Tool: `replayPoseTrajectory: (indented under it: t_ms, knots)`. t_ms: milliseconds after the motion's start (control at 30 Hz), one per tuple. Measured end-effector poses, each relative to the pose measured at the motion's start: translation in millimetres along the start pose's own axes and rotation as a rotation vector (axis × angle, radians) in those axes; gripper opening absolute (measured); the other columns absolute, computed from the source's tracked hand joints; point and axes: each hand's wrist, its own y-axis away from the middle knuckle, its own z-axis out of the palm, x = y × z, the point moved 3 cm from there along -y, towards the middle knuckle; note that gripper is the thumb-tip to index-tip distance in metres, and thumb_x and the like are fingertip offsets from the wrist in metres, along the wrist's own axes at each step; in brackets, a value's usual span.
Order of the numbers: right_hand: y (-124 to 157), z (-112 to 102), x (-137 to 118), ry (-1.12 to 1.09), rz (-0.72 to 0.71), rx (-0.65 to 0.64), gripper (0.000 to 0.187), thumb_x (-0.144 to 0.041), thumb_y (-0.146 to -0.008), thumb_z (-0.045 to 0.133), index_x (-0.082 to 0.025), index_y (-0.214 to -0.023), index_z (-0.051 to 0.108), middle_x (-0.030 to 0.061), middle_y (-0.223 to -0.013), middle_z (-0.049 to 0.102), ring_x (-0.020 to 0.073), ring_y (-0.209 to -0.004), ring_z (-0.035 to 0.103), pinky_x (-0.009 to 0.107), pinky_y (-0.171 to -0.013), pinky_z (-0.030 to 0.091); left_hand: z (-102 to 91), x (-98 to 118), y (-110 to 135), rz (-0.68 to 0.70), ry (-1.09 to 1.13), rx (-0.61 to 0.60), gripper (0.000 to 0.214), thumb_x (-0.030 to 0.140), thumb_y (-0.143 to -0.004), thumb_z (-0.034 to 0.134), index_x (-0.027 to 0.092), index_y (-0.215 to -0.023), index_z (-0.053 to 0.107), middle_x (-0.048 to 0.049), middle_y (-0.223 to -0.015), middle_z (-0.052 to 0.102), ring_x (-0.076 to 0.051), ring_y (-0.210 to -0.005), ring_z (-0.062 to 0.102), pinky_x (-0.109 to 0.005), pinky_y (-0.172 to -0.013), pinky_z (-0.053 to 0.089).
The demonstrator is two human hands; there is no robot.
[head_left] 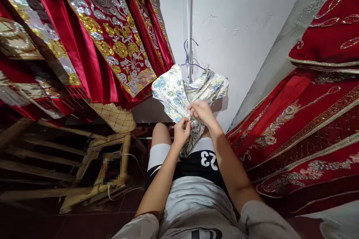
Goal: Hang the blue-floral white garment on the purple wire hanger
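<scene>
A white dress with blue and yellow flowers [172, 91] hangs in front of me on a thin purple hanger [186, 54]. Its lower part drapes down between my knees. My left hand [183, 129] pinches the front of the dress near the middle opening. Just above and to the right, my right hand [200, 111] has its fingers closed at the same front edge, thumb and forefinger together. Whatever fastening lies between the fingertips is too small to make out.
A metal pole [188, 11] stands against the white wall [238, 3]. Red embroidered garments [112, 37] hang at the left, and more red garments [280, 127] at the right. A bamboo chair [92, 157] with a cable stands at lower left.
</scene>
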Motion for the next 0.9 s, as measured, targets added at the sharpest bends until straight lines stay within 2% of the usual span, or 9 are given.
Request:
replayPoseTrajectory:
  t_ms: [200,300,367,433,500,533,667,767,900]
  knots:
    - [-94,-18,-81,-0.093,-0.033,0.200,0.022,-0.013,-0.091,0.056,-0.015,-0.069,0.059,-0.0027,-0.049,0.057,0.0031,-0.036,0.037,0.012,-0.033,0.023,2.7,-15,6,0.024,-0.265,-0.246,0.014,0.026,-0.094,0.048,0.021,-0.081,0.053,-0.0032,-0.076,0.062,-0.019,-0.072,0.060,-0.028,-0.069,0.044]
    - [-101,-14,-93,-0.093,-0.094,0.192,0.021,-0.016,-0.093,0.056,-0.016,-0.071,0.058,-0.0043,-0.049,0.055,0.0029,-0.034,0.035,0.011,-0.032,0.022,-5.9,-14,-10,0.082,-0.423,-0.474,0.014,0.020,-0.091,0.051,0.021,-0.077,0.055,-0.0032,-0.071,0.061,-0.019,-0.066,0.057,-0.029,-0.064,0.041]
    - [-92,-12,-92,-0.082,-0.125,0.174,0.023,-0.018,-0.094,0.056,-0.017,-0.070,0.056,-0.0048,-0.048,0.054,0.0028,-0.033,0.035,0.012,-0.032,0.023,-17.9,-3,-38,0.138,-0.413,-0.506,0.012,0.023,-0.092,0.055,0.020,-0.082,0.061,-0.0040,-0.075,0.065,-0.019,-0.068,0.059,-0.029,-0.065,0.043]
    - [-82,-11,-88,-0.060,-0.141,0.140,0.025,-0.020,-0.094,0.057,-0.017,-0.069,0.055,-0.0048,-0.047,0.053,0.0027,-0.033,0.035,0.012,-0.032,0.024,-34.5,18,-80,0.202,-0.285,-0.354,0.017,0.032,-0.096,0.057,0.021,-0.103,0.067,-0.0050,-0.088,0.069,-0.019,-0.077,0.063,-0.030,-0.073,0.047]
    - [-76,-12,-87,-0.025,-0.162,0.090,0.026,-0.023,-0.094,0.059,-0.017,-0.069,0.055,-0.0046,-0.048,0.053,0.0027,-0.034,0.036,0.013,-0.034,0.026,-50.9,43,-127,0.251,-0.161,-0.100,0.030,0.038,-0.100,0.053,0.022,-0.125,0.062,-0.0042,-0.090,0.068,-0.018,-0.079,0.064,-0.031,-0.076,0.049]
    - [-76,-13,-86,-0.003,-0.180,0.062,0.027,-0.026,-0.095,0.059,-0.017,-0.070,0.055,-0.0044,-0.049,0.053,0.0026,-0.034,0.037,0.013,-0.036,0.027,-55.1,55,-148,0.280,-0.119,-0.039,0.032,0.039,-0.101,0.053,0.022,-0.128,0.060,-0.0041,-0.091,0.067,-0.019,-0.081,0.065,-0.032,-0.078,0.049]
    - [-83,-16,-81,0.105,-0.278,0.053,0.030,-0.030,-0.096,0.058,-0.016,-0.069,0.058,-0.0039,-0.050,0.053,0.0044,-0.039,0.043,0.015,-0.043,0.034,-50.3,89,-203,0.399,-0.135,-0.047,0.021,0.037,-0.098,0.060,0.018,-0.102,0.066,-0.0066,-0.088,0.065,-0.025,-0.097,0.064,-0.038,-0.089,0.048]
    - [-81,-17,-62,0.212,-0.329,0.162,0.032,-0.025,-0.092,0.057,-0.017,-0.061,0.059,-0.0036,-0.047,0.052,0.0074,-0.042,0.046,0.020,-0.050,0.041,-51.5,90,-214,0.416,-0.156,-0.019,0.021,0.035,-0.099,0.059,0.016,-0.090,0.062,-0.0070,-0.089,0.064,-0.026,-0.102,0.062,-0.040,-0.093,0.047]
    - [-61,-12,-19,0.302,-0.194,0.144,0.033,-0.021,-0.084,0.056,-0.018,-0.052,0.059,-0.0037,-0.042,0.053,0.0090,-0.042,0.044,0.023,-0.054,0.043,-100.2,58,-222,0.140,0.094,0.321,0.019,0.030,-0.102,0.057,0.018,-0.089,0.056,-0.0038,-0.097,0.060,-0.017,-0.105,0.055,-0.036,-0.097,0.043]
